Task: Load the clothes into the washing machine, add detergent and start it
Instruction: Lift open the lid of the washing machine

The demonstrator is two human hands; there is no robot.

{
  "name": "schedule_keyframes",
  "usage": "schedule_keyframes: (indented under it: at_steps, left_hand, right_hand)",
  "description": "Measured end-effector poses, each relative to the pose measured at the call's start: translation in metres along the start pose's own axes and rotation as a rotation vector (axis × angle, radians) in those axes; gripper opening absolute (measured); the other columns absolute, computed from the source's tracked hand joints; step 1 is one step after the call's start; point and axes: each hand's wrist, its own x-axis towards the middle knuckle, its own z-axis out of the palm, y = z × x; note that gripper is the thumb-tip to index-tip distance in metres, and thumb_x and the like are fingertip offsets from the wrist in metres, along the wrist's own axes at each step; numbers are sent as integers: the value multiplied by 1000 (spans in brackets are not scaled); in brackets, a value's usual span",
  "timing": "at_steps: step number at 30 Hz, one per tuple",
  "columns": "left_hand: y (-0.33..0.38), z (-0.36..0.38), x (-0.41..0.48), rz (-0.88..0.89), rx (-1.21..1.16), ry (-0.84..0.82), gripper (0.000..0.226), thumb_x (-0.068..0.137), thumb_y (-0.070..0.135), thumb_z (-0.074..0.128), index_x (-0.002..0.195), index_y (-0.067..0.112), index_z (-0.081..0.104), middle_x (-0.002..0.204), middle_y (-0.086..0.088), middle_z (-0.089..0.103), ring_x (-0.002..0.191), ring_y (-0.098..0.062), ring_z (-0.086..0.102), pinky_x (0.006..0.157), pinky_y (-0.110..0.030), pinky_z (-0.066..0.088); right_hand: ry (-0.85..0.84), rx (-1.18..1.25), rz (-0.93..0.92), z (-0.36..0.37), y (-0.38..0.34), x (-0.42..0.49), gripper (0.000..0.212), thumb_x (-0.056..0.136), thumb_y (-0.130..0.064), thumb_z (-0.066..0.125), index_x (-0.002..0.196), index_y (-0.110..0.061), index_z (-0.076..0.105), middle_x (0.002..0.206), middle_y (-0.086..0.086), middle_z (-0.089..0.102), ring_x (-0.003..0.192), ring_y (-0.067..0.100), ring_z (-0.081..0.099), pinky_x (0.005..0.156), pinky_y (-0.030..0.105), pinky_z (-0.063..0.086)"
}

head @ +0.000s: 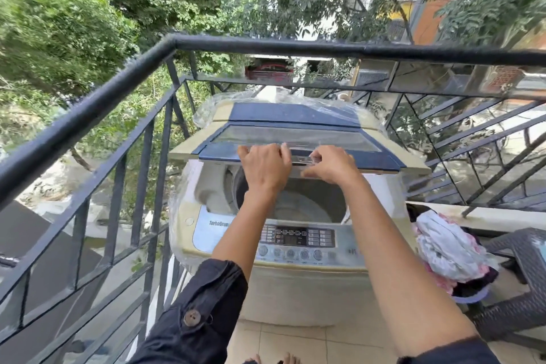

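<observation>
Gripping blue glass-windowed lid [295, 139] with left hand [263, 167] and right hand [331, 165], probably opening; next, fetching white-pink clothes heap [449, 245] right of hands.

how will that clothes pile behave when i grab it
Probably floppy: the clothes lie crumpled and draped over the tub. Likely light, being thin-looking fabric. Pieces may slip off, since the heap looks loose.
</observation>
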Motion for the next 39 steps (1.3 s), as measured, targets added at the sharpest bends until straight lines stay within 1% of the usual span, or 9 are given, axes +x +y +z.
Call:
schedule_keyframes:
  at_steps: [2,4,6,11,20,27,31,34,39]
  left_hand:
    - [8,-6,12,-10,-3,44,47,93,30,40,64,6,68,68,-17,69,74,-33,63,89,-41,25]
    - [13,-10,23,-19,-4,78,48,93,31,39,67,5,70,69,-18,70,79,-33,63,90,-42,23]
    - [18,-13,35,-24,-17,112,49,94,31,38,71,5,71,71,-18,70,88,-32,61,91,-42,23]
    - [30,-22,69,-5,-130,211,45,92,29,41,63,7,67,69,-13,69,94,-30,58,86,-39,18]
    - [26,-19,127,253,-448,418,27,85,37,54,95,13,62,103,-7,58,107,-20,46,93,-22,22]
    - [28,-2,171,213,-353,560,21,80,44,62,93,30,70,106,-6,59,104,-15,39,88,-31,24]
    - [44,3,199,124,-415,522,26,81,48,58,87,25,69,96,-6,60,94,-24,53,78,-24,20]
    - [52,11,215,80,-440,479,31,84,48,54,86,20,67,93,-5,60,93,-28,55,80,-28,28]
    - [52,22,240,92,-526,401,26,85,46,58,88,22,66,100,-2,58,102,-23,50,90,-38,39]
  right_hand:
    - [25,73,-31,-13,-2,7,35,73,-34,73,61,-22,42,69,-4,50,85,22,48,78,31,34]
    - [47,153,-67,-24,-4,15,22,73,-31,76,82,-23,58,92,0,64,96,22,55,91,34,42]
    - [64,201,-96,-36,-8,22,33,73,-28,78,101,-16,65,99,3,63,99,21,55,100,40,42]
    - [120,210,-101,-66,-19,36,41,74,-32,77,109,-17,63,111,6,64,109,24,57,104,41,40]
    - [306,269,-139,-115,-42,76,34,73,-34,77,100,-19,62,101,1,62,106,23,58,100,41,43]
    - [592,382,-132,-130,-51,129,35,65,-35,83,91,-16,68,97,1,72,94,18,64,85,33,51]
    - [927,266,-71,-121,-52,152,44,65,-45,78,95,-16,63,107,2,61,101,17,50,84,27,37]
    - [1140,204,-58,-108,-52,163,31,74,-39,73,90,-13,64,104,5,58,102,24,50,86,28,35]
    - [1165,322,-115,-105,-43,186,19,90,-18,53,90,-5,68,99,12,60,99,28,53,79,18,28]
